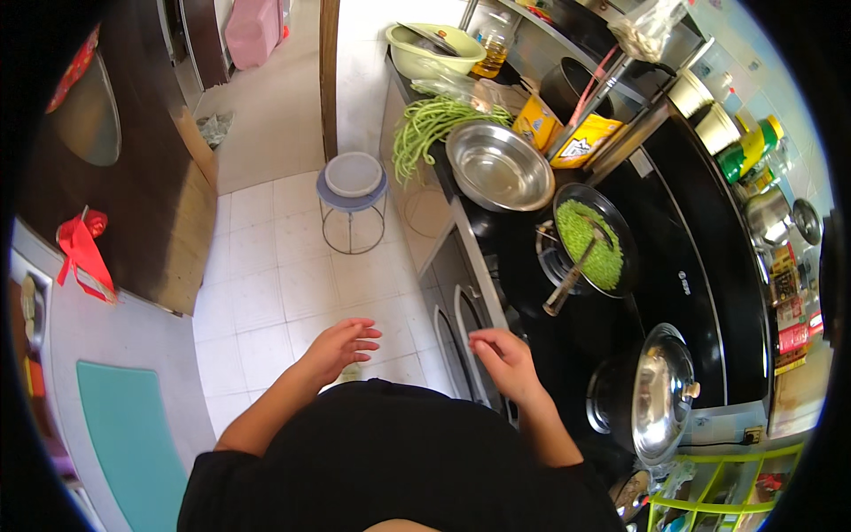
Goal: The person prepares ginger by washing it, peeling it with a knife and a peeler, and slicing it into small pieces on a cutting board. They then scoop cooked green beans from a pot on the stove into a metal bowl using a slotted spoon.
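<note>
The pan [596,244] of chopped green beans sits on the dark cooktop [700,266] at the right, with a spatula [572,273] resting in it, handle pointing down toward the near edge. Neither hand is on it. The right hand [507,356] hovers at the near edge of the surface [479,239], fingers loosely spread and holding nothing, well short of the spatula handle. The left hand [337,348] hangs over the tiled floor [266,284], also open and empty, fingers relaxed.

By the look of it, the cooking is at a pause: the beans are in the pan and the hands are free between stirs. A next stir would call for the right hand to reach forward and right to the handle, closing around it near its end, clear of the hot rim.

Nearer, on the same cooktop, a pot [643,395] stands with a shiny steel lid [660,390] on it. Beyond the pan, a steel bowl [499,166] lies empty, and past that a bunch of long beans [425,124] drapes over the far end of the surface. A pale green basin [434,49] and a bottle of oil [492,49] stand at the far end; yellow packets [567,137] lie just right of the bowl.

On the floor to the left of the surface stands a small round stool [353,191]. A red bag [81,253] hangs at the far left, near a teal mat [128,434].
</note>
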`<state>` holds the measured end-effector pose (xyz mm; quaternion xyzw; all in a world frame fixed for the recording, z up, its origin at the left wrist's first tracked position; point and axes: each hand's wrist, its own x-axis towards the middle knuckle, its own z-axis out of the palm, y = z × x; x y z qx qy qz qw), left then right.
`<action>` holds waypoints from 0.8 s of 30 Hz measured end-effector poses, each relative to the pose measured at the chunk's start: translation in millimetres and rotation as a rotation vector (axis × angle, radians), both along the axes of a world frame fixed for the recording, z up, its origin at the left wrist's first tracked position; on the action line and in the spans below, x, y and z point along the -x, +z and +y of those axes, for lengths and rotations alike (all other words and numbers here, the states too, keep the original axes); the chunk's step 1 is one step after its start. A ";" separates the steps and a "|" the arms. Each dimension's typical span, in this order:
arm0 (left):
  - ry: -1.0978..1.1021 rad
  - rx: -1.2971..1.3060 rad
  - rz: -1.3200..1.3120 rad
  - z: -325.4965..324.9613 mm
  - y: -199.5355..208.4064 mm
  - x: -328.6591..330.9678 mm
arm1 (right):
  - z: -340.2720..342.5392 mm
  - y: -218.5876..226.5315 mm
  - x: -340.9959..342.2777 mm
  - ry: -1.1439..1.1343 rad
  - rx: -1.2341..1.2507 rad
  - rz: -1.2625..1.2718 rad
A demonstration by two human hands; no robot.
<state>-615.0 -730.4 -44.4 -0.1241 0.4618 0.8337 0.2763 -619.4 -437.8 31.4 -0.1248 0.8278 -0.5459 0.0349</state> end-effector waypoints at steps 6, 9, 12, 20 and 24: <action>0.207 0.028 -0.087 -106.5 -19.7 25.3 | -125.1 -5.0 118.3 0.115 -0.058 0.103; 0.240 -0.050 -0.135 -117.5 -26.3 49.4 | -160.1 -4.6 186.1 0.082 -0.109 0.098; 0.193 -0.120 -0.173 -124.9 -39.1 87.6 | -161.1 -11.9 289.4 0.019 -0.121 0.175; 0.280 0.011 -0.219 -166.0 -24.5 241.0 | -45.4 -30.1 601.8 -0.512 -0.444 0.198; 0.254 0.033 -0.178 -182.3 1.2 313.2 | -46.1 -27.6 671.4 -0.566 -0.711 -0.185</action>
